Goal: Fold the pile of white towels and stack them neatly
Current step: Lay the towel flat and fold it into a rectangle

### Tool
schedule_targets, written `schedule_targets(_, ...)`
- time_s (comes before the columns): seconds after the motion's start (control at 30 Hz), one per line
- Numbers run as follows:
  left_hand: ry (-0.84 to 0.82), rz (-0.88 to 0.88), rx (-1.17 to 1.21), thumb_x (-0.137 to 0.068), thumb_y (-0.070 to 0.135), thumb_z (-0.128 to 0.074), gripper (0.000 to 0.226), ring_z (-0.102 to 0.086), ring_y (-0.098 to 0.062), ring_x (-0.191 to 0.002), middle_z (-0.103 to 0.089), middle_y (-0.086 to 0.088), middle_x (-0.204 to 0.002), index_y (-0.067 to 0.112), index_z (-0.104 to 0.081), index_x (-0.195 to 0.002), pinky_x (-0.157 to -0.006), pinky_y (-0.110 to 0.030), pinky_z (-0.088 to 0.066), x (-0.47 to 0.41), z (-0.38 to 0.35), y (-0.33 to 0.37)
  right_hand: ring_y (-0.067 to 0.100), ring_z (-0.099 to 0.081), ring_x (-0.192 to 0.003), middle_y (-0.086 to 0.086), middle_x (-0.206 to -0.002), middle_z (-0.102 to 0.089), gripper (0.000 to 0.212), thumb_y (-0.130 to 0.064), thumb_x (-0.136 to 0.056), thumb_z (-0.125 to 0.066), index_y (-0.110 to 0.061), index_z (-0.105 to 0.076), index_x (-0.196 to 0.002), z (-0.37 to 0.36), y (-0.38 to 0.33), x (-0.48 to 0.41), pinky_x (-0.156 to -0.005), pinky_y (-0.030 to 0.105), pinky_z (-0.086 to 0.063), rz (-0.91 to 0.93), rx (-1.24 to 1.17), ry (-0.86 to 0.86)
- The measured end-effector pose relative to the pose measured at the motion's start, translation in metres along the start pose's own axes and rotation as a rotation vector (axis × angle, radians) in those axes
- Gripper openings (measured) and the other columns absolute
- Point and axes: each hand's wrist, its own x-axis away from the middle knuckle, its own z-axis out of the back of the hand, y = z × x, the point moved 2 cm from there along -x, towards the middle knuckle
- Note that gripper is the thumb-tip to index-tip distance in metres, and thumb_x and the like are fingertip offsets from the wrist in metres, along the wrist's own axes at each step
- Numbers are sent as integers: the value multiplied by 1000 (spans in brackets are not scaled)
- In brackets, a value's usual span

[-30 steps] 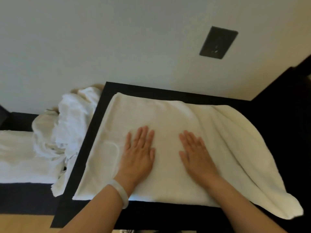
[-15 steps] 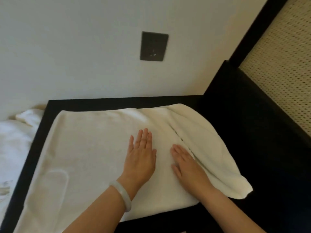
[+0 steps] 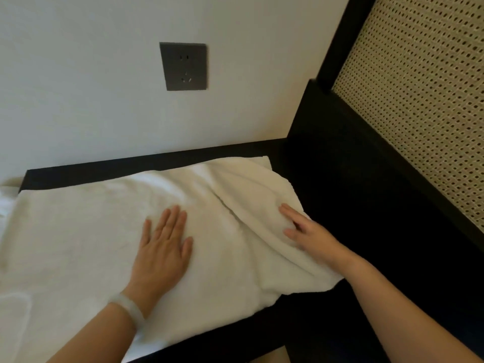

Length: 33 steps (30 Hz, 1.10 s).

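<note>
Towel lies flat on dark tabletop, long axis L-R, parallel to the wall. Left end runs out of frame, front edge overhangs near side. Right end isn't flat: a loose flap is humped up, w/ a crease running diagonally back toward the wall, and its corner droops off the table's right-front edge.

Left hand: palm down, fingers spread, pressed on the towel about mid-span. It pins the body. Pale bangle on that wrist.

Right hand: on top of the flap, fingers fairly straight, thumb apart. Can't tell if any tip is tucked under the edge.

Key relation: the flap is to the right of both hands' midline, right hand already touching it, left well apart from it. My guess for next: right hand takes the flap leftward over the pinned part, fold line across the short axis.

More white cloth at far left edge. Wall socket above, cane panel to the right.
</note>
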Motion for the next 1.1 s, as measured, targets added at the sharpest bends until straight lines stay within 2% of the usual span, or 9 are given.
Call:
schedule_targets(0.1,13,33,-35,-98,47,-18,67,-25,-20,-147,-29,-5,-159,10,-36,-152,-119,-46,-10,1,0,-21,11,-60,-111,-7,-122,-62,28,-13,-100,-55,-33,-62,-119,18,16,25,-90,26,-50,-108,-57,220)
schedule_targets(0.2,15,98,10,-95,47,-9,73,-17,-20,-149,-23,-7,-161,7,-29,-153,-121,-48,-9,-1,0,-12,8,-64,-91,-2,-102,-68,33,1,-98,-48,-26,-67,-97,25,40,60,-78,21,-52,-204,127,222)
schedule_targets(0.4,40,66,35,-98,41,-15,69,-21,-22,-149,-27,-10,-160,0,-34,-150,-121,-43,-7,2,-11,38,-12,-39,-117,-29,-121,-48,41,-8,-91,-66,-43,-65,-112,18,49,81,-102,12,-31,-92,341,-146)
schedule_targets(0.53,46,74,27,-98,39,-19,66,-22,-20,-149,-27,-9,-160,2,-34,-150,-121,-38,-1,3,-9,37,-11,-46,-117,-26,-121,-56,26,-26,-84,-77,-40,-72,-106,17,51,76,-110,21,-30,-77,162,-61)
schedule_targets(0.7,53,76,24,-97,37,-22,64,-25,-22,-148,-30,-10,-159,2,-36,-150,-120,-40,-6,3,-7,40,7,-69,-97,-13,-99,-75,17,-17,-84,-73,-26,-76,-98,14,28,75,-84,24,-55,-44,-118,42)
schedule_targets(0.83,56,71,11,-98,37,-23,64,-26,-22,-147,-31,-10,-158,3,-36,-150,-120,-40,-7,3,-4,40,13,-72,-78,2,-86,-76,11,-14,-92,-63,-15,-74,-94,44,-8,68,-63,18,-55,23,-250,266)
schedule_targets(0.9,58,68,16,-98,37,-22,64,-25,-22,-148,-30,-10,-159,3,-34,-150,-120,-40,-6,3,-5,39,19,-70,-72,4,-78,-74,12,-17,-95,-63,-16,-72,-87,53,-3,60,-61,27,-53,-56,-154,363)
schedule_targets(1.03,66,55,16,-98,37,-23,64,-24,-23,-148,-29,-10,-159,3,-33,-151,-120,-41,-7,5,-7,39,17,-66,-79,4,-87,-70,13,-23,-96,-63,-14,-68,-90,33,46,45,-67,30,-49,-326,232,179)
schedule_targets(1.1,57,55,21,-97,36,-24,63,-27,-23,-147,-31,-11,-158,2,-35,-150,-120,-42,-8,4,-8,39,14,-68,-84,1,-92,-72,7,-24,-95,-65,-19,-69,-96,40,52,43,-72,28,-54,-399,248,92)
